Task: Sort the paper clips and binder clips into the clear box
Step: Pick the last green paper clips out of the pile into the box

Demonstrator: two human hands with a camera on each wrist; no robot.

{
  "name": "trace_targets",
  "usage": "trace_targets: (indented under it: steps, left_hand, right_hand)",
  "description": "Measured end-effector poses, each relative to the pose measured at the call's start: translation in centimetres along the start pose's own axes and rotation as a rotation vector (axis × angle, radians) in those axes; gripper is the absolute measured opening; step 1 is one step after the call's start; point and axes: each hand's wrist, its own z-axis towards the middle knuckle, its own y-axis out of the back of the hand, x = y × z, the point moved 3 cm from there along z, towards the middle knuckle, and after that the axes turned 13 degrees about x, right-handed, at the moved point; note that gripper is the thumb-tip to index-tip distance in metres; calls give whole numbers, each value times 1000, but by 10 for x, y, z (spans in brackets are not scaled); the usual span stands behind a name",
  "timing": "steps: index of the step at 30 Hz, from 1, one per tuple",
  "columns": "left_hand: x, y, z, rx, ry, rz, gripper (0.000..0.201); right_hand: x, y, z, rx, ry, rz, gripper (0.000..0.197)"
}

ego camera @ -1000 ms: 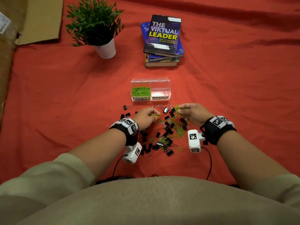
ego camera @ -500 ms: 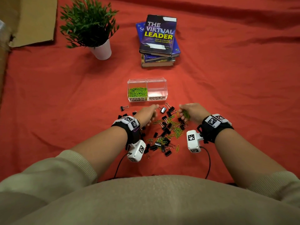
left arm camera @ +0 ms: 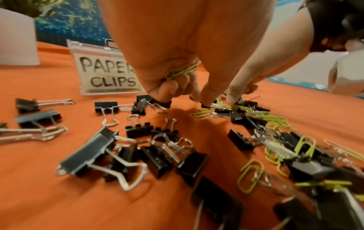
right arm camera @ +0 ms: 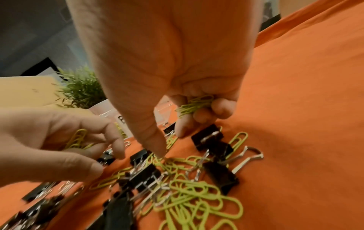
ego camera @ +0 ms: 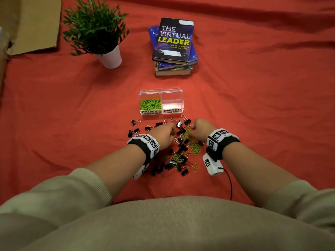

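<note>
Left hand [left arm camera: 177, 46] and right hand [right arm camera: 167, 54] are both clutching lime-green wire paper clips [right arm camera: 195, 104] in curled fingers, over the mixed pile with black metal binder clips [left arm camera: 138, 129], near the clear two-compartment plastic box [ego camera: 161, 101].

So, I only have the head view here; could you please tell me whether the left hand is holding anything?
Observer: Yes. The left hand holds a few green paper clips tucked under its curled fingers.
Operator: Thank you. And the right hand?
Observer: The right hand holds its own bunch of paper clips against the palm.
Operator: Is it reaching for a binder clip?
Observer: It seems not. Its thumb tip points down at the loose paper clips, and the nearest binder clip lies untouched on the cloth.
</note>
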Motion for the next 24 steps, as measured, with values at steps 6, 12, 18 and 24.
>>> trace_targets:
  steps: [6,12,18,24]
  left_hand:
    - [-1,-6,6,19,-50,170,25]
    - [2,-10,6,26,36,203,19]
    - [3,-14,0,24,56,225,28]
    - [18,-9,-11,-11,88,-131,22]
  right_hand:
    - [8,-13,0,30,148,-184,33]
    - [12,-24,-2,59,111,-285,38]
    - [11,-17,-9,137,150,-106,22]
    - [37,31,-19,148,279,351,18]
